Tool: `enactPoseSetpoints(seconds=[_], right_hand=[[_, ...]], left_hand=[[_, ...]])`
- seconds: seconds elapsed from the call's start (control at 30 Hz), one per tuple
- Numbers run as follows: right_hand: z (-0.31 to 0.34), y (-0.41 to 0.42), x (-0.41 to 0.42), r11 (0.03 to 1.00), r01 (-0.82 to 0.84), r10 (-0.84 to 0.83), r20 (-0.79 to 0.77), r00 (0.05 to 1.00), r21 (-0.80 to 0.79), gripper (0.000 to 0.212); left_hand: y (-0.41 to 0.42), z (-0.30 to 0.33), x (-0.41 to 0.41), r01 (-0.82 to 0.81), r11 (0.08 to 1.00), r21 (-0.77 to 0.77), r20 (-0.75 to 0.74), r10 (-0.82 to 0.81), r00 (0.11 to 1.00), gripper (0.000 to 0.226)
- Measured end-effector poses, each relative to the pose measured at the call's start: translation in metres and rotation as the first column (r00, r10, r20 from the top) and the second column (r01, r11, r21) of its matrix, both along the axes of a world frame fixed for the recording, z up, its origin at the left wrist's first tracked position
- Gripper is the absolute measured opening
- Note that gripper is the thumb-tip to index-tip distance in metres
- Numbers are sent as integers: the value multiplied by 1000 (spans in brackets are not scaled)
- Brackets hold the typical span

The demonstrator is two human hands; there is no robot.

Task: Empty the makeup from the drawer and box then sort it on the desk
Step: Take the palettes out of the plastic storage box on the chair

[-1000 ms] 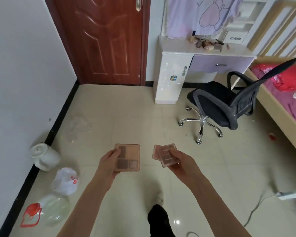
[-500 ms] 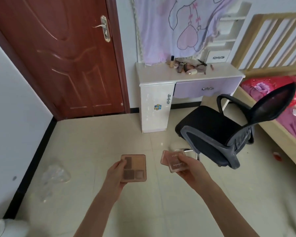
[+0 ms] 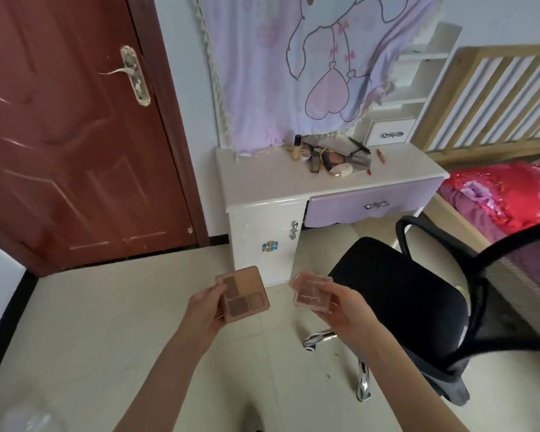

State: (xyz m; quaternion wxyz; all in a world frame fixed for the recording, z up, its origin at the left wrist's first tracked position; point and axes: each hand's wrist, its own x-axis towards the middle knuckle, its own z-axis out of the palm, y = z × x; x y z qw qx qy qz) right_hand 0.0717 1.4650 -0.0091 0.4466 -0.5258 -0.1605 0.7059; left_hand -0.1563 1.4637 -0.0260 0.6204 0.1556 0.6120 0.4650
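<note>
My left hand (image 3: 205,313) grips a square brown eyeshadow palette (image 3: 243,294) by its left edge, pans facing up. My right hand (image 3: 345,310) holds a pink translucent compact (image 3: 312,294) with script lettering on its lid. Both are in front of me above the floor. Ahead stands the white desk (image 3: 262,179), its lilac drawer (image 3: 371,204) closed. A pile of makeup (image 3: 331,159) lies at the back of the desk top: a foundation bottle, tubes, a cream compact, brushes. A lipstick (image 3: 380,155) lies apart to its right.
A black mesh office chair (image 3: 418,304) stands right of my hands, in front of the drawer. A red-brown door (image 3: 75,135) is on the left. A bed with red bedding (image 3: 505,194) and a wooden headboard fills the right. A lilac cloth (image 3: 309,67) hangs over the desk.
The view has risen and come closer to the desk and chair. Both hands keep the same hold on the palette and the compact.
</note>
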Motion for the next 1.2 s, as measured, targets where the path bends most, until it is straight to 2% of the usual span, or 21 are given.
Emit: enactPoseSetpoints(seconds=[0.2, 0.33, 0.47, 0.67, 0.8, 0.9, 1.1, 1.2], right_hand=[[9, 112, 6, 999, 39, -39, 2, 999, 30, 23], [3, 173, 12, 996, 84, -84, -22, 996, 0, 22], [3, 243, 22, 992, 123, -123, -34, 992, -18, 26], [11, 358, 53, 987, 158, -158, -19, 987, -10, 17], [20, 424, 72, 978, 206, -206, -47, 977, -13, 13], [18, 459, 80, 976, 215, -216, -40, 976, -24, 13], [10, 523, 94, 973, 231, -229, 85, 970, -21, 9], [1, 545, 100, 957, 290, -291, 55, 955, 19, 10]], left_hand=[[126, 12, 7, 58, 998, 26, -11, -57, 998, 15], [189, 1, 17, 105, 994, -21, -22, -105, 994, 14], [260, -6, 28, 84, 995, -59, -7, -85, 996, 12], [376, 8, 61, 106, 994, 2, 18, -106, 994, 13], [432, 24, 83, 134, 988, 81, 55, -139, 989, 13], [469, 26, 92, 147, 987, 61, 53, -150, 987, 12], [538, 17, 107, 205, 978, 39, 63, -207, 976, 11], [568, 13, 116, 259, 965, 34, 66, -261, 963, 15]])
